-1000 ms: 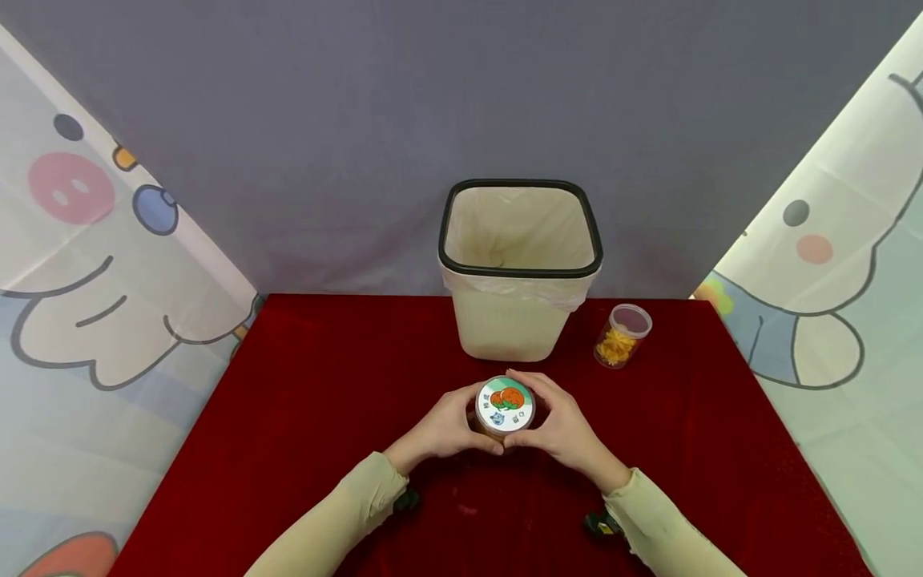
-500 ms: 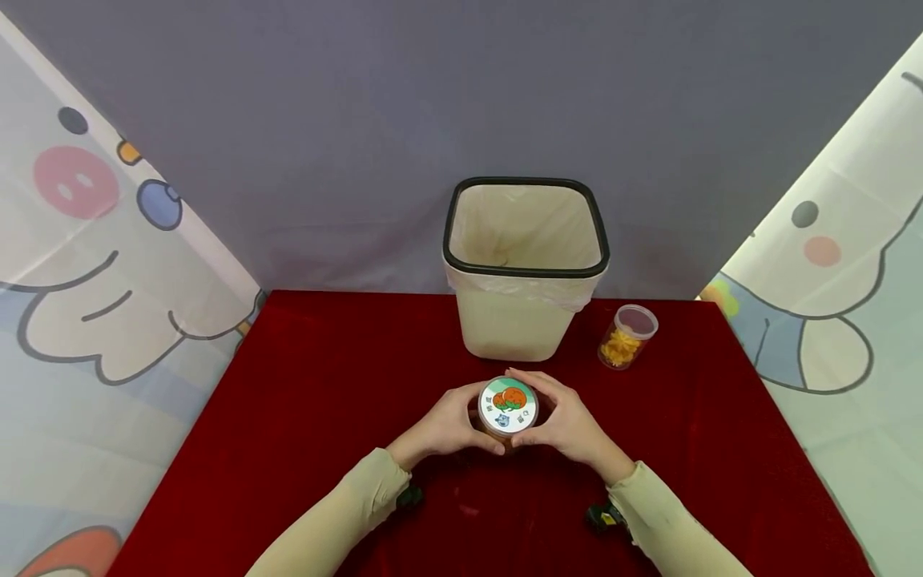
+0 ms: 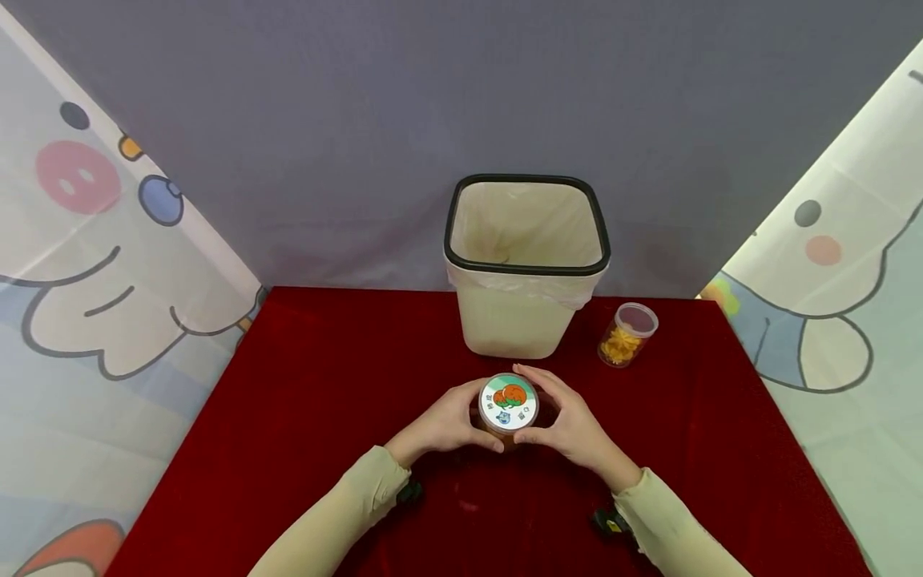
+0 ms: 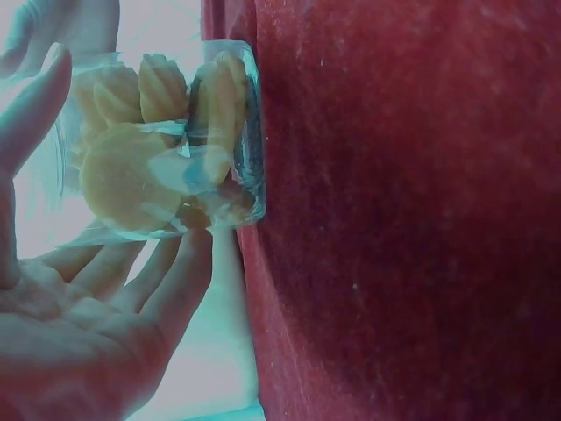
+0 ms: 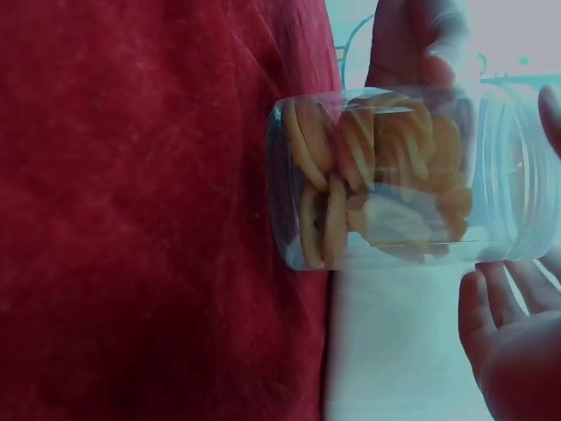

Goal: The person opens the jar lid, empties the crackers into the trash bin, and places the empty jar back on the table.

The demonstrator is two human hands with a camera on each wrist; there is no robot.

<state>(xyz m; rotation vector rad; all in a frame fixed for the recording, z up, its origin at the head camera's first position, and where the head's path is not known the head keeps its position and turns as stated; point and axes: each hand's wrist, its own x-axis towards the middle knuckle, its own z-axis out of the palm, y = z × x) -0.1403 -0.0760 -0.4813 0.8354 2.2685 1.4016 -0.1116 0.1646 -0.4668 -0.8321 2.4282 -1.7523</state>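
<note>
A clear plastic jar (image 5: pixel 386 237) of piped cookies stands upright at the front middle of the red cloth. Its round lid (image 3: pixel 508 402) carries a sticker with orange fruit. My left hand (image 3: pixel 449 421) grips the jar from the left, its thumb at the near side and its fingers round the far side. From the right, my right hand (image 3: pixel 573 425) curls round the lid with thumb and fingers, leaving a gap at the palm. Cookies (image 4: pixel 127 180) show through the wall in both wrist views.
Behind the hands stands a cream waste bin (image 3: pixel 512 320) with a black rim and a liner. To its right is a second clear jar (image 3: pixel 627 335), holding yellow pieces. Grey cloth (image 3: pixel 324 160) backs the table, with cartoon-printed sheets (image 3: pixel 79 256) at the sides.
The lid's print has turned slightly counterclockwise. The right hand's fingertips have shifted a little to the right and away along the lid. The left hand stays round the jar.
</note>
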